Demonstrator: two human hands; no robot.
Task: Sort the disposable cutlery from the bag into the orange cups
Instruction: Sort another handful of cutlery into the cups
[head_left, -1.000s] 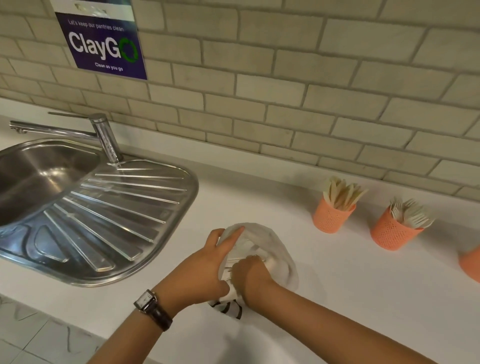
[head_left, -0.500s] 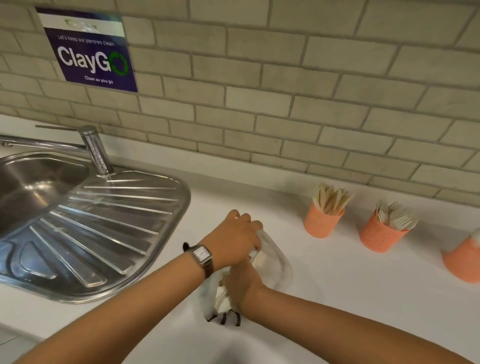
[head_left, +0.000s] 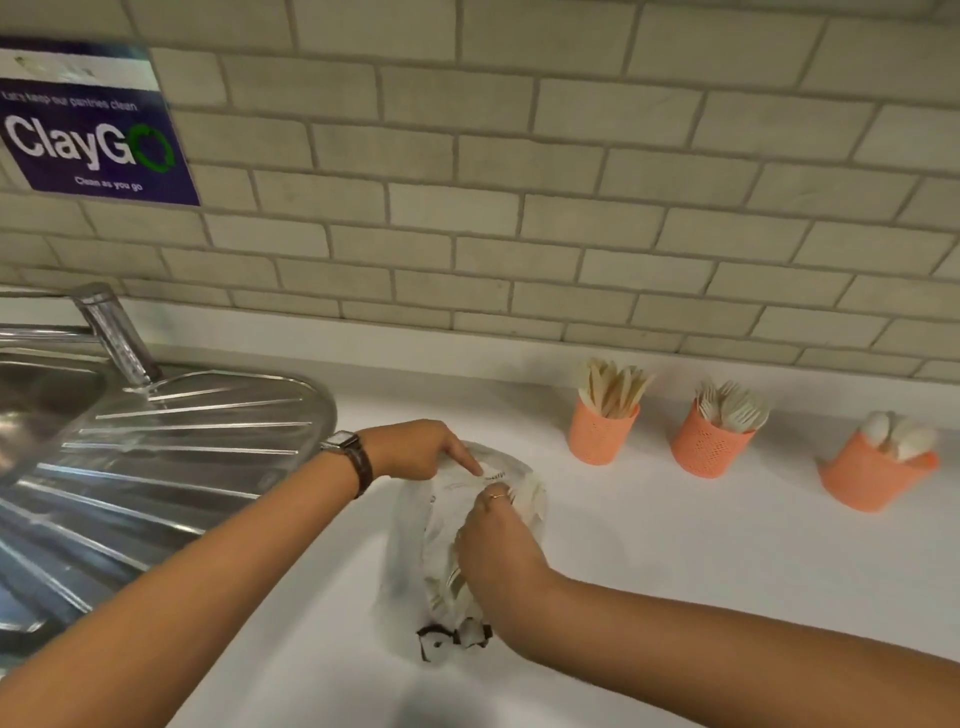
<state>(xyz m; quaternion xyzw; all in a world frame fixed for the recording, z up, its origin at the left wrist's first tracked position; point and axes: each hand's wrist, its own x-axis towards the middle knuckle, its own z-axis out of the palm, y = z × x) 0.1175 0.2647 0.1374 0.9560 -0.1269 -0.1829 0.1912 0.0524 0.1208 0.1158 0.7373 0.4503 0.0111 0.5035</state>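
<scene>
Plastic bag (head_left: 410, 551) is lying just right of the sink (head_left: 156, 467), my left hand (head_left: 421, 449) pinching its mouth open while my right hand (head_left: 498, 545) is curling round cutlery (head_left: 529, 498) I am aiming to draw out slowly, unsnagged.

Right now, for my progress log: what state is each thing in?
bag: lying on the counter, mouth held open.
left hand: grips the bag's rim.
right hand: in the bag's mouth, pinching pale cutlery.
left cup: upright, holds wooden pieces.
middle cup: upright, holds forks.
right cup: holds spoons.
</scene>
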